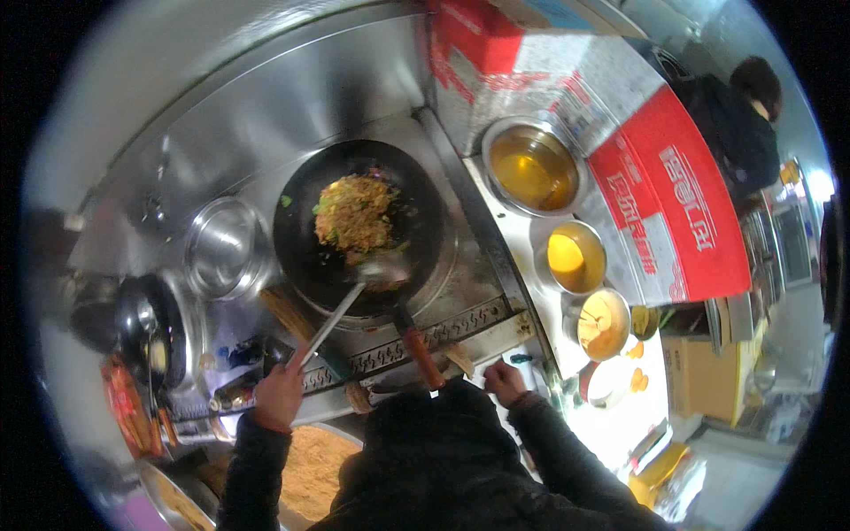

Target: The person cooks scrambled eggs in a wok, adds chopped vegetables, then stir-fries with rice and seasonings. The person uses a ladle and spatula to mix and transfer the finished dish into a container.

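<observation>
My left hand [279, 398] is closed around the handle of a metal wok ladle [384, 271], whose head rests in a black wok [425, 199] at the lower edge of the food. Browned fried food with green bits [355, 216], too mixed to name surely, lies in the middle of the wok. The wok's reddish-brown wooden handle [423, 358] points towards me, near my body. My right hand [505, 382] is to the right of that handle, apart from it, with fingers curled and nothing visible in them.
At the right stand a metal bowl of yellow liquid [531, 169], smaller containers [576, 257] and a red and white carton [690, 199]. Left of the wok are an empty-looking metal bowl [227, 249] and another dark pan [143, 332]. A person in black [737, 133] stands beyond the carton.
</observation>
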`<state>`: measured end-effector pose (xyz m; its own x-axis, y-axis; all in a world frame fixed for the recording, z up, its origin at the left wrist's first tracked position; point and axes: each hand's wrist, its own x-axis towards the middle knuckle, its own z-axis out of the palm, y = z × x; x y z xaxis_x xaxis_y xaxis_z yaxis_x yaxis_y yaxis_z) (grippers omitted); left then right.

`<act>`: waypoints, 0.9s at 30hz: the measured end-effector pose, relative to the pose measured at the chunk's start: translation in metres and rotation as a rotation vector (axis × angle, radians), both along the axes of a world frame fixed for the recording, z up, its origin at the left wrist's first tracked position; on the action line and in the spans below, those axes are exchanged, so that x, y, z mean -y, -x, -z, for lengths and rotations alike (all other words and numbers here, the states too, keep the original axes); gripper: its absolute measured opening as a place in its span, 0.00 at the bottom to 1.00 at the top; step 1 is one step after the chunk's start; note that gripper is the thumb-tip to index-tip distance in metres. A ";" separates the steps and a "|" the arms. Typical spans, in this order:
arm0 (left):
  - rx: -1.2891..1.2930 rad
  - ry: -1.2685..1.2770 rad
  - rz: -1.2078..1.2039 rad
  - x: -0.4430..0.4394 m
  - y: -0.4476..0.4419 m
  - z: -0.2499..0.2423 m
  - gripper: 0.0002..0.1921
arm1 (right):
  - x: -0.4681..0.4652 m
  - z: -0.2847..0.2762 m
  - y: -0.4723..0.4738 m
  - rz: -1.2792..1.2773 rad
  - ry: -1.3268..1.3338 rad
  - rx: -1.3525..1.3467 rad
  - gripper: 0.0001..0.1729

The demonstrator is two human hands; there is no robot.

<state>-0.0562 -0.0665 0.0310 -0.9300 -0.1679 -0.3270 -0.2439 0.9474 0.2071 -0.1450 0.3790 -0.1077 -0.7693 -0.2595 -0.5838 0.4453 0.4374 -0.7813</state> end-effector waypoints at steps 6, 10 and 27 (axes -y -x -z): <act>-0.284 -0.455 -0.225 0.009 0.030 0.044 0.26 | -0.107 0.020 -0.075 0.043 -0.503 0.202 0.34; -0.041 -1.127 -0.684 -0.032 0.031 0.061 0.20 | -0.148 0.046 -0.120 0.171 -0.425 -0.017 0.22; 0.367 -1.424 -0.246 -0.389 0.210 0.074 0.21 | -0.205 0.107 -0.176 0.268 -0.397 0.108 0.17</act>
